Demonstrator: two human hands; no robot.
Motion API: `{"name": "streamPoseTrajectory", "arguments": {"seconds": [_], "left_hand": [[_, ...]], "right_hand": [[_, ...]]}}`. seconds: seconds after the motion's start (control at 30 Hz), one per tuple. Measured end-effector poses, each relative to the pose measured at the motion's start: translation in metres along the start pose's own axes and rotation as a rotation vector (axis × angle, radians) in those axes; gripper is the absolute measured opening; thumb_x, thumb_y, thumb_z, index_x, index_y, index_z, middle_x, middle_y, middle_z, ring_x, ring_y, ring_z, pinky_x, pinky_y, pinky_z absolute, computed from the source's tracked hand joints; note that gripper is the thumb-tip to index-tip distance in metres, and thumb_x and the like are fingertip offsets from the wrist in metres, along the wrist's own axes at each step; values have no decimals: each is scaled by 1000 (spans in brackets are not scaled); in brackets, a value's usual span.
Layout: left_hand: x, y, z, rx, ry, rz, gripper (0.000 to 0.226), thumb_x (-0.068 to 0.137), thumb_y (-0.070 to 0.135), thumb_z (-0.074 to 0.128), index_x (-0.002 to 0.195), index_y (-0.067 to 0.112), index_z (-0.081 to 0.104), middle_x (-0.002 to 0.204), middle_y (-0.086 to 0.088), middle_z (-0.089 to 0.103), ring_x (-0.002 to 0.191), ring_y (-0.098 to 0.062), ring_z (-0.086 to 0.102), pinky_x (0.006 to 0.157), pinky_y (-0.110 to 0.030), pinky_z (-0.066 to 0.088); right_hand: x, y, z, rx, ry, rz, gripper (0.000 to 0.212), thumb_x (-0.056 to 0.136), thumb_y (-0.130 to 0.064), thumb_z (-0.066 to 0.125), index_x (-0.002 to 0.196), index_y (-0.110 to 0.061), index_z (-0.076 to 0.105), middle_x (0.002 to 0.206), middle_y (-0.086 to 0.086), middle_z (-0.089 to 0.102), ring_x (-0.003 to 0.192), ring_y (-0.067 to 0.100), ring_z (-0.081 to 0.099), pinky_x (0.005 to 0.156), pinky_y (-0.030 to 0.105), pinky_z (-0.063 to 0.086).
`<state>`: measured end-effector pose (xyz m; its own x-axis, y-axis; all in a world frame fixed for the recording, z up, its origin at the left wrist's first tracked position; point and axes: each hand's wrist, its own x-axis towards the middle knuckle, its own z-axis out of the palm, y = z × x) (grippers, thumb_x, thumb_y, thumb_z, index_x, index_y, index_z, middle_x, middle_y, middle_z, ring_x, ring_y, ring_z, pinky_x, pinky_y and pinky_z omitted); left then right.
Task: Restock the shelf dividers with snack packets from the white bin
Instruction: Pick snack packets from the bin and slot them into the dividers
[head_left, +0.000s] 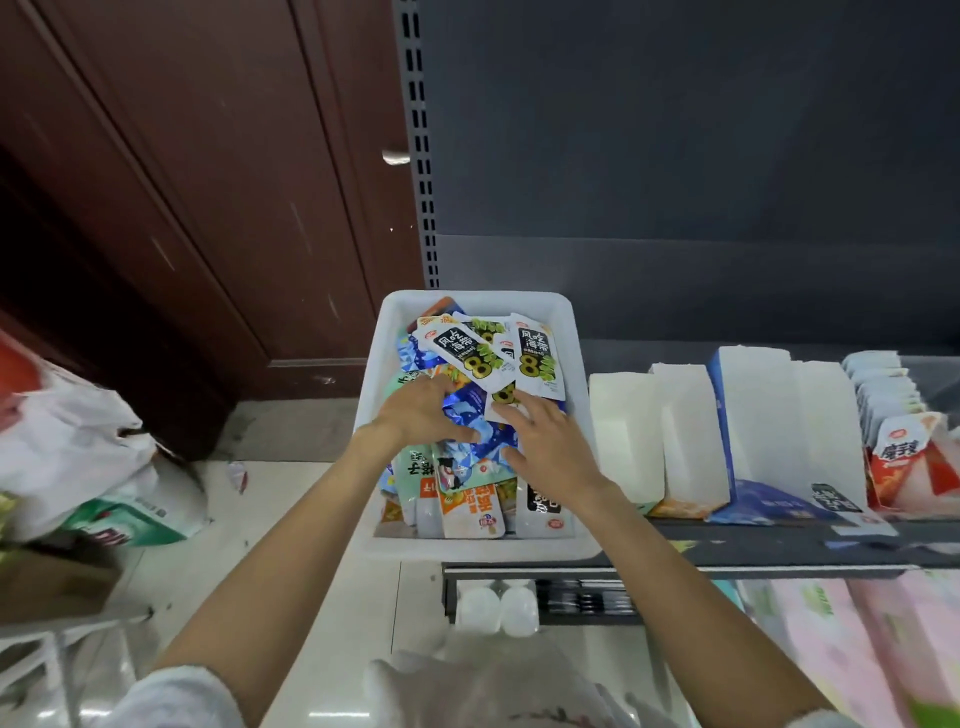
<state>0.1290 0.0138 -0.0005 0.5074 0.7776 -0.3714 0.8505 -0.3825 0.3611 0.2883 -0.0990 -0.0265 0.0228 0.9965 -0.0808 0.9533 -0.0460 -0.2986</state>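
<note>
Fingers (415, 395) of the left hand (410, 415) grasp a blue packet (478, 415) in the white bin (384, 332); right hand (550, 447) fingers lie flat, released, on it. Beyond them, packets reading 风吃海带 (535, 353).

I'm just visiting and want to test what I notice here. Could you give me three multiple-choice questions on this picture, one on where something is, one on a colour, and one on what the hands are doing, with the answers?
1. Where does the white bin sit?
A. At the left end of the shelf, beside the dividers
B. On the floor by the plastic bags
C. On top of the dividers

2. What colour are the shelf dividers?
A. Red
B. White
C. Green

3. What are the hands doing?
A. Both hang at the person's sides
B. Both are down in the bin, on the snack packets
C. One hand holds a divider

Answers:
1. A, the bin rests on the shelf edge just left of the dividers.
2. B, the upright panels are plain white.
3. B, the left hand and the right hand both lie on the snack packets.
</note>
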Motion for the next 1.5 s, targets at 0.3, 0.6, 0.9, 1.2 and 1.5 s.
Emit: {"name": "streamPoseTrajectory", "arguments": {"seconds": [0.3, 0.6, 0.9, 1.2, 1.5], "left_hand": [[-66, -13, -38, -382, 129, -31, 19, 84, 19, 64, 99, 29, 58, 90, -3, 67, 71, -19, 63, 70, -32, 52], [-93, -4, -61, -330, 391, 421, 19, 92, 29, 55, 110, 29, 58, 108, 11, 66, 84, -5, 64, 62, -38, 54], [-49, 150, 41, -338, 634, 672, 23, 86, 36, 56, 106, 27, 58, 92, 7, 72, 67, -5, 59, 52, -15, 41], [-6, 235, 103, -255, 225, 576, 32, 87, 32, 60, 118, 27, 51, 108, 11, 63, 93, -9, 58, 79, -27, 46], [-2, 226, 143, 419, 144, 626, 29, 91, 16, 46, 114, 27, 60, 108, 0, 62, 99, -23, 51, 74, -29, 32]], "right_hand": [[0, -3, -18, 73, 49, 87, 43, 95, -30, 50, 137, -24, 45, 146, 2, 40, 134, 21, 32, 110, 35, 22], [-30, -5, -84, 1198, 60, 178, 31, 85, -19, 65, 114, -20, 55, 108, -3, 67, 101, 11, 64, 76, 20, 54], [-152, 78, -116, 612, 689, 380, 26, 89, -38, 51, 105, -19, 57, 90, -8, 67, 79, -1, 64, 66, 23, 52], [-197, 166, -98, 405, 943, 570, 36, 91, -39, 53, 94, -5, 63, 80, 13, 66, 67, 20, 56, 60, 34, 40], [-167, 188, -70, -135, 618, 489, 17, 94, -11, 53, 109, -8, 60, 76, 10, 66, 57, 30, 62, 48, 31, 46]]}}
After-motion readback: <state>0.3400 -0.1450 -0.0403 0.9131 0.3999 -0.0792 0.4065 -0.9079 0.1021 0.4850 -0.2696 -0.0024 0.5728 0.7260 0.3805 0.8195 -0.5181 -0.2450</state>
